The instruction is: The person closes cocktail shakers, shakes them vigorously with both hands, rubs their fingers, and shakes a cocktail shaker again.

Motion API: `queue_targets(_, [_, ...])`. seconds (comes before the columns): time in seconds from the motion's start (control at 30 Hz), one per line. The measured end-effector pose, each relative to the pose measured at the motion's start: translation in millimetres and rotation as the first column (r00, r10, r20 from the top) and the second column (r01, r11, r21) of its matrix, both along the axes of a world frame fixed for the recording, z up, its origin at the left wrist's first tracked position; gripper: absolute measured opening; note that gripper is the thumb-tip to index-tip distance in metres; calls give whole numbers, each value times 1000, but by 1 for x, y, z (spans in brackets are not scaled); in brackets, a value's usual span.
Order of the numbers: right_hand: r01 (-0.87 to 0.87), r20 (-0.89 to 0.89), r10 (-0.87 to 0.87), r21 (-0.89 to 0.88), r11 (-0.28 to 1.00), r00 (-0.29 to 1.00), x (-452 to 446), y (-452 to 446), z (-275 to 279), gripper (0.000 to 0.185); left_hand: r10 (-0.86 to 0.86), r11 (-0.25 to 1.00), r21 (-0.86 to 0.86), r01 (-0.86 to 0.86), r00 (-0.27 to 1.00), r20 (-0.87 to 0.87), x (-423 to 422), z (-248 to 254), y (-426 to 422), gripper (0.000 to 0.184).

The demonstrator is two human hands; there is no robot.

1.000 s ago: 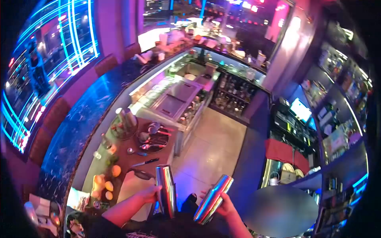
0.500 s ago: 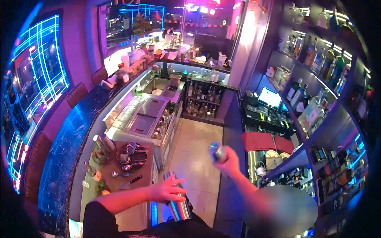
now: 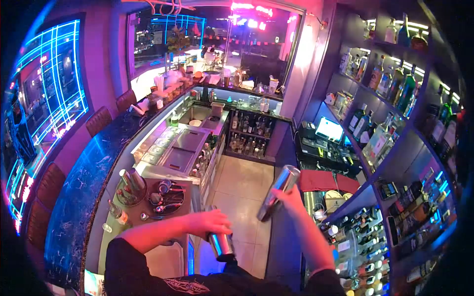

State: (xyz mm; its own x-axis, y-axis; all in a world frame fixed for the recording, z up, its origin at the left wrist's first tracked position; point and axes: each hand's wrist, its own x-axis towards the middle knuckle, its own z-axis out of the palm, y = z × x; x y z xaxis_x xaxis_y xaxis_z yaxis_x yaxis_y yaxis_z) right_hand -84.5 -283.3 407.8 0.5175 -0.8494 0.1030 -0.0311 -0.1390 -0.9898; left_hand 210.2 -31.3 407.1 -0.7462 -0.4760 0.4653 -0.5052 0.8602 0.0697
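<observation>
My left hand (image 3: 213, 223) is wrapped round a shiny metal shaker (image 3: 221, 246), which tilts with its lower end toward my body. To the right and higher up, my right hand (image 3: 290, 198) grips a second metal shaker (image 3: 279, 190), held slanted with its upper end to the right. The two shakers are apart, both in the air over the floor in front of me. The far sides of both hands' grips are hidden.
Left of me, a brown counter mat (image 3: 136, 215) bears a dark tray of bar tools (image 3: 167, 198), and a marble bar (image 3: 79, 190) curves beyond. Ahead stands a steel station (image 3: 185, 148). At right are a lit screen (image 3: 329, 129), a red cloth (image 3: 328, 181) and many bottles (image 3: 363, 246).
My right hand has shifted slightly right, and its shaker has swung from a blurred, end-on view to a long slant. My left hand has moved up a little with its shaker.
</observation>
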Motion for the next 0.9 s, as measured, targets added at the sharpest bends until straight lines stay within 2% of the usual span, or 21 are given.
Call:
queue_targets(0.03, [14, 141, 14, -198, 980, 990, -1, 49, 42, 57, 7, 1000, -18, -7, 1000, -2, 6, -24, -8, 79])
queue_targets(0.07, [180, 43, -296, -874, 451, 954, -4, 102, 78, 47, 195, 968, -167, -188, 981, 23, 26, -65, -24, 74])
queue_targets(0.1, [129, 61, -231, -947, 295, 971, -16, 128, 69, 42, 290, 932, -236, -277, 957, 26, 31, -75, -22, 72])
queue_targets(0.13, [-34, -61, -82, -955, 293, 995, -31, 137, 31, 36, 385, 883, -299, -361, 923, 25, 36, -85, -20, 69])
queue_targets(0.17, [-219, -220, 31, -933, 285, 975, -45, 136, -10, 31, 454, 842, -62, -535, 767, -454, 26, -76, -24, 66])
queue_targets(0.2, [-356, -344, 95, -882, 310, 934, -50, 133, -42, 26, 482, 794, 212, -570, 376, -791, 20, -62, -29, 62])
queue_targets(0.23, [-350, -320, 144, -845, 405, 937, -41, 129, -53, 23, 522, 837, 432, -337, 252, -815, 21, -55, -23, 60])
queue_targets(0.27, [-340, -283, 189, -799, 496, 940, -33, 125, -65, 19, 444, 894, 376, -242, 381, -811, 15, -39, -9, 61])
queue_targets(0.3, [-402, -357, 243, -488, 775, 902, -27, 82, -71, 20, 346, 936, 331, -122, 497, -796, 8, -22, 6, 62])
queue_targets(0.33, [-319, -393, 249, -124, 940, 885, -23, 40, -77, 20, 239, 953, 304, 13, 589, -772, 0, -6, 21, 64])
queue_targets(0.37, [-21, -372, 5, -39, 999, 928, -18, -20, -103, 19, -120, 981, 11, 195, 643, -756, -26, 13, 34, 60])
queue_targets(0.4, [70, -293, -108, -136, 988, 950, -12, -17, -85, 20, -98, 987, 45, 151, 814, -573, -30, -19, 37, 52])
queue_targets(0.43, [17, -237, -98, -324, 946, 967, -9, 10, -51, 21, -196, 972, 34, 232, 884, -424, -40, -46, 27, 50])
queue_targets(0.47, [-83, -238, -35, -471, 878, 971, 0, 39, -31, 22, -117, 992, -63, 109, 984, -134, -30, -77, 16, 46])
queue_targets(0.5, [-194, -285, 30, -565, 802, 958, 3, 75, -18, 23, 23, 982, -186, -26, 1000, -18, -11, -147, -18, 67])
queue_targets(0.53, [-277, -329, 83, -605, 746, 941, 8, 102, -19, 24, 107, 981, -161, -113, 993, -47, 15, -177, -39, 47])
queue_targets(0.6, [-397, -401, 166, -605, 690, 901, 16, 129, -23, 26, 327, 889, -105, -446, 777, -538, 40, -139, -28, 56])
queue_targets(0.63, [-433, -422, 199, -585, 686, 885, 18, 138, -26, 27, 335, 883, -109, -457, 775, -535, 39, -115, -17, 56])
queue_targets(0.67, [-455, -434, 220, -567, 687, 873, 24, 142, -26, 28, 370, 885, 182, -428, 409, -834, 32, -92, -1, 62])
queue_targets(0.7, [-469, -441, 236, -550, 691, 866, 26, 143, -25, 29, 414, 874, 415, -254, -62, -908, 24, -82, 11, 69])
queue_targets(0.9, [-511, -439, 298, -526, 679, 848, 23, 146, -23, 35, 629, 755, 642, 133, 127, -767, 18, -111, 93, 113])
